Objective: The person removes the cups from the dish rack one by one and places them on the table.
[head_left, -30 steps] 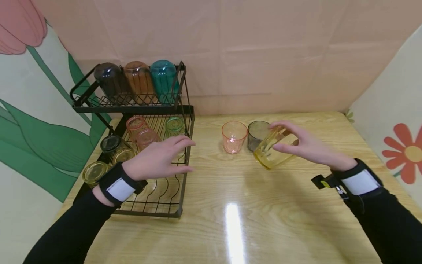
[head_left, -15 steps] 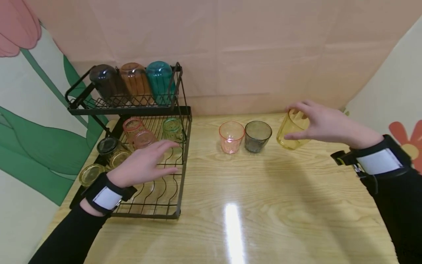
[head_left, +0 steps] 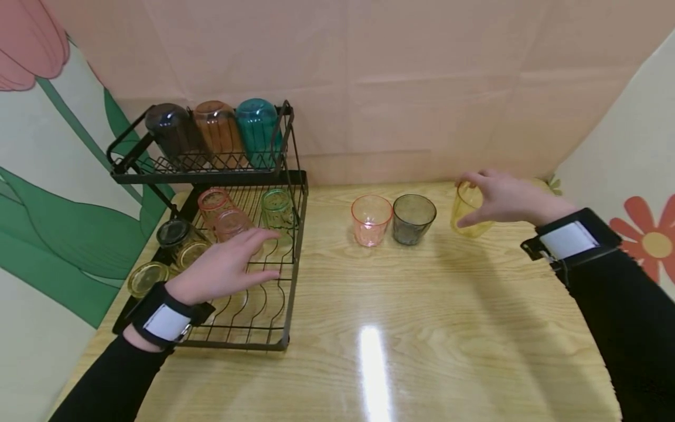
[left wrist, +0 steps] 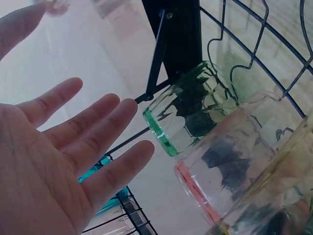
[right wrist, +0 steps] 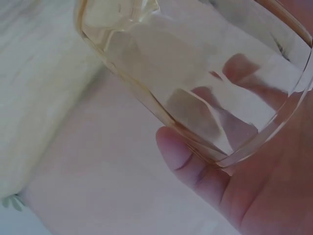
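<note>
My right hand (head_left: 508,198) holds a yellow drinking glass (head_left: 465,210) near the table's back edge, thumb on one side and fingers on the other. In the right wrist view the thumb (right wrist: 188,161) lies along the wall of this clear yellowish glass (right wrist: 161,58), and fingers show through it. To its left stand a grey glass (head_left: 413,220) and a pink glass (head_left: 371,221), both mouth up. My left hand (head_left: 221,264) hovers over the lower rack with fingers spread and nothing held. Close to its fingertips in the left wrist view is an upside-down green glass (left wrist: 195,112).
A black two-tier rack (head_left: 292,275) stands at the left. Its upper shelf bears upside-down dark, brown and teal (head_left: 258,132) glasses. Pink (head_left: 215,205), green, dark (head_left: 176,233) and yellow (head_left: 149,279) glasses sit upside down below. A pink wall (head_left: 401,88) rises behind the table.
My right hand has carried the yellow glass right and back, from in front of the grey glass to its right side, and brought it more upright. The left hand has shifted slightly left.
</note>
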Available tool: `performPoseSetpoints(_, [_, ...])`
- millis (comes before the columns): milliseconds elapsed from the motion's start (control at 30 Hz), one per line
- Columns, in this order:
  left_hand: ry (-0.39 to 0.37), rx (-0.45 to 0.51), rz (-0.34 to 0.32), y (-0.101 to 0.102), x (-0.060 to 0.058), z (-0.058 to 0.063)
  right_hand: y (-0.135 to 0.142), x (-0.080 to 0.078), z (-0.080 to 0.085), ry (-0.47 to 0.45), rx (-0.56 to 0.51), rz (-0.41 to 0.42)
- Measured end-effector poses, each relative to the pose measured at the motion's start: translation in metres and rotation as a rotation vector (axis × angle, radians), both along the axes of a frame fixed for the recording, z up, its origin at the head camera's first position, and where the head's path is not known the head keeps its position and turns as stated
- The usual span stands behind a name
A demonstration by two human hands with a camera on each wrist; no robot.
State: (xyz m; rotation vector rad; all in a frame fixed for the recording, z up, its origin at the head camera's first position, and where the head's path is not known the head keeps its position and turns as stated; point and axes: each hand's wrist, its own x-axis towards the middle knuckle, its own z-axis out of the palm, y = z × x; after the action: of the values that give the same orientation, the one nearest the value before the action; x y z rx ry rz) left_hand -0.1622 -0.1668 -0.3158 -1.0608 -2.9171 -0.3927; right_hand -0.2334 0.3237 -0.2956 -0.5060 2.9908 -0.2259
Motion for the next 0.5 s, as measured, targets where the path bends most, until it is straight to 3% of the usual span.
performPoseSetpoints(267, [-0.026, -0.01, 0.028, -0.005, 0.004, -0.003, -0.004, -0.018, -0.04, -0.044, -0.007, 0.016])
performPoseSetpoints(500, [-0.024, -0.017, 0.037, -0.009, 0.004, -0.005, -0.002, -0.026, -0.053, -0.069, -0.028, 0.009])
